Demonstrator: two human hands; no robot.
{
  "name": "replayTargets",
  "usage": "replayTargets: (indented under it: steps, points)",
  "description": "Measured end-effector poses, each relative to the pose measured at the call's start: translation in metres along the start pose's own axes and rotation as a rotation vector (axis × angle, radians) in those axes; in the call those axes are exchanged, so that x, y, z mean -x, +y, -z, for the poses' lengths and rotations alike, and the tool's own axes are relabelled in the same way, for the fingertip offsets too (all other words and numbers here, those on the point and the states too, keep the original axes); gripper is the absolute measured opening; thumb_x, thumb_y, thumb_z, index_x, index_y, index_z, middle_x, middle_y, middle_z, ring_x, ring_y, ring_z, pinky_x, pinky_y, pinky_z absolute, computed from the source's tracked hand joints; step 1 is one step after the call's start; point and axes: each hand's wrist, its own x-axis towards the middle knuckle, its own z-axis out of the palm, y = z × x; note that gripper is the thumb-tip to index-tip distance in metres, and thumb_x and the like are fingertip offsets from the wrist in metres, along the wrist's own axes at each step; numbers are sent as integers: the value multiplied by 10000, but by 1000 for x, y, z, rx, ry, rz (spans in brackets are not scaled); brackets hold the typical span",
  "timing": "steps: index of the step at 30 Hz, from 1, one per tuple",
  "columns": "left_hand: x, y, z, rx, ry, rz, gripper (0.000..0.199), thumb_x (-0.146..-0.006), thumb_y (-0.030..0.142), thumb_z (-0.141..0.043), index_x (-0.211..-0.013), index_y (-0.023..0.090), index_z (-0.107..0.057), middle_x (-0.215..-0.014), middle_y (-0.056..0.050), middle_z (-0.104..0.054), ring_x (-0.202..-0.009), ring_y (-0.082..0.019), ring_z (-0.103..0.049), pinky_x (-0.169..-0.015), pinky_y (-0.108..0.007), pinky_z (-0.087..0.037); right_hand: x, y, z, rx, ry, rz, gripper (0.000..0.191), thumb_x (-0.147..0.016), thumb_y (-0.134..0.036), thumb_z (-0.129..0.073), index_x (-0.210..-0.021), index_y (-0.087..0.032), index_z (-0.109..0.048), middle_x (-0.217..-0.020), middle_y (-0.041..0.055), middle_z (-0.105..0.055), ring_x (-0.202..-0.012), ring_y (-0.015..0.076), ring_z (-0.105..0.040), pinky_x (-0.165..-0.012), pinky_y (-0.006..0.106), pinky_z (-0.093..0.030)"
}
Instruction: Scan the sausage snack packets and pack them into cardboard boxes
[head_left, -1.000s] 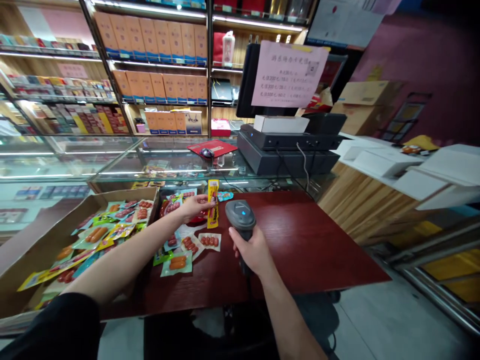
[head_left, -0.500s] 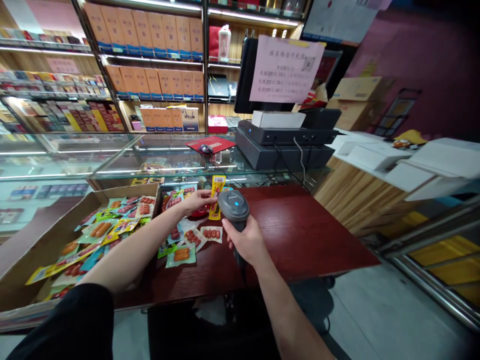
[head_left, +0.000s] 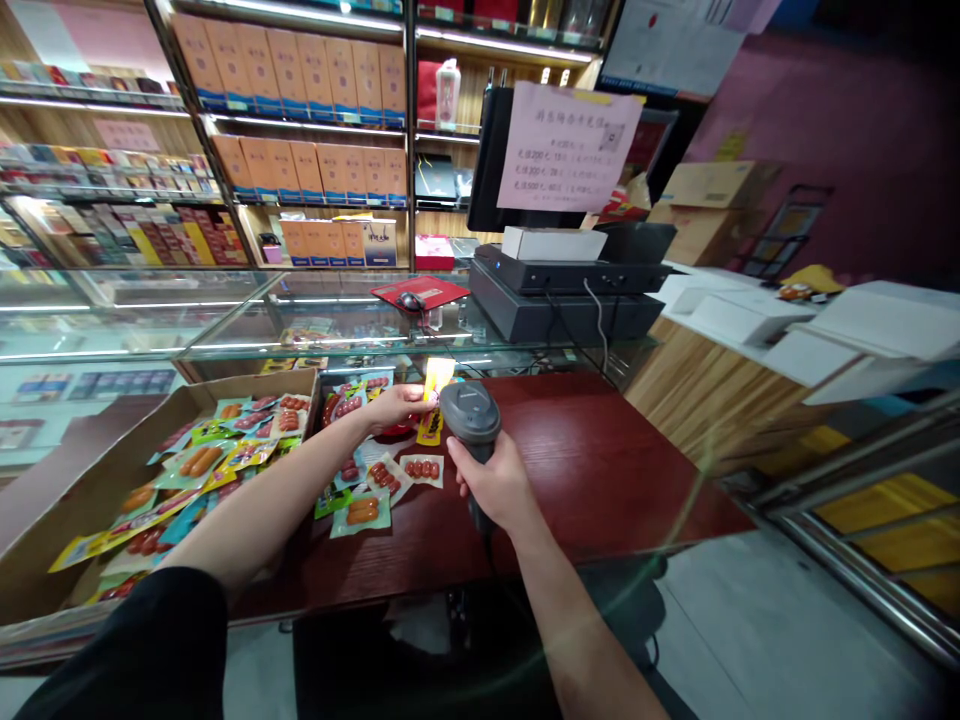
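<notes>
My left hand (head_left: 403, 406) pinches a narrow yellow snack packet (head_left: 430, 425), held upright over the table. Bright light washes out the packet's upper part. In my right hand (head_left: 499, 480) is a dark grey barcode scanner (head_left: 471, 412), gripped by its handle, its head close beside the packet. Below my left hand, several clear packs of small sausages lie on the table, among them a pack of reddish sausages (head_left: 422, 468) and a pack of orange sausages (head_left: 363, 512). Behind that hand, a heap of more packs (head_left: 346, 402) is partly hidden.
A cardboard box (head_left: 22, 590) full of packaged sausages stands at the left on the dark red table (head_left: 600, 470). Behind is a glass counter (head_left: 337, 320) with a mouse (head_left: 410, 301), a black till (head_left: 570, 308) and a monitor bearing a paper sign (head_left: 566, 150).
The scanner's blue light no longer shows, and a bright glow now falls on the yellow packet and my left fingertips. Both hands have barely moved.
</notes>
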Motion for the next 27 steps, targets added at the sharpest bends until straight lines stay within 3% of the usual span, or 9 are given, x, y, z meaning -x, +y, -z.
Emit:
replayTargets:
  steps: [3,8,19,24,27]
  points:
    - [-1,-3,1,-17,-23,-10,554,-626,489,-881,-1050,163,-735,-980,-93,-762,-840,-197,-703,-626,-237,-524,0,-1,1,-10,2,-2,277,-795,-442,-717,-810,-183,-621,-525,-6,-624,-356,135,-546,-380,231,-448]
    - [-2,-6,3,18,52,0,598,-561,465,-921,-1053,178,-738,-954,-79,-754,-745,-165,-688,-618,-246,-525,2,-2,2,-47,-14,-24,287,-797,-454,-718,-812,-186,-619,-524,-8,-620,-356,131,-534,-374,227,-432]
    - [2,3,15,2,115,-11,533,-579,492,-908,-995,194,-757,-972,-70,-741,-824,-166,-682,-625,-228,-529,6,1,9,-63,-19,-48,341,-779,-506,-734,-796,-195,-596,-502,-18,-599,-369,140,-539,-378,231,-430]
    - [6,18,25,67,179,-30,589,-544,458,-936,-1036,193,-752,-1018,-82,-737,-831,-170,-684,-624,-233,-541,6,2,15,-65,-22,-50,402,-756,-561,-741,-799,-188,-599,-493,-18,-594,-369,147,-539,-375,239,-420]
    - [21,33,40,81,218,-83,564,-580,443,-926,-1056,198,-748,-1052,-79,-733,-869,-178,-689,-669,-260,-571,4,1,14,-68,-33,-63,426,-728,-581,-753,-777,-191,-590,-480,-18,-583,-365,150,-533,-369,245,-409]
